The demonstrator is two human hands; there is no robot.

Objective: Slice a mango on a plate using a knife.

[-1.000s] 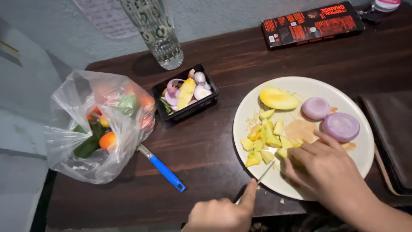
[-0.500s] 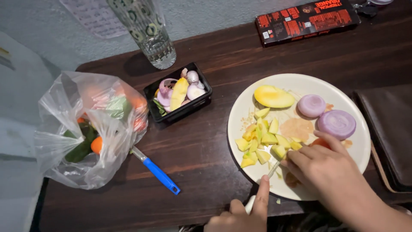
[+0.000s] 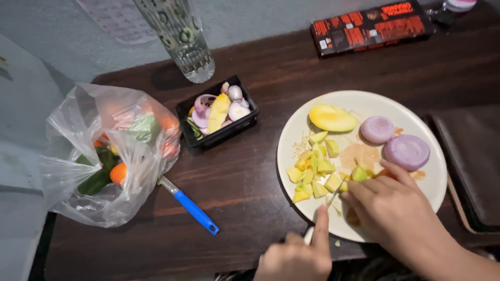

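Observation:
A white plate (image 3: 291, 136) on the dark wooden table holds a yellow mango half (image 3: 332, 118), two peeled purple onion halves (image 3: 377, 129) (image 3: 407, 152) and a heap of diced mango (image 3: 311, 176). My left hand (image 3: 297, 256), at the bottom edge, grips a small knife (image 3: 334, 190) with the index finger laid along its back; the blade reaches into the cubes. My right hand (image 3: 391, 209) rests on the plate's near side, its fingertips pressing a mango piece beside the blade. What lies under that palm is hidden.
A black tray (image 3: 245, 124) of onion and mango peels stands left of the plate. Further left lies a clear plastic bag (image 3: 104, 156) of vegetables, with a blue-handled tool (image 3: 194, 209) poking out. A patterned glass (image 3: 182, 36), a dark box (image 3: 372, 26) and a dark mat (image 3: 469, 156) sit around.
The knife hand has slid lower and a little right in the view. The right hand stays on the plate's near edge, and the blade still sits among the mango cubes.

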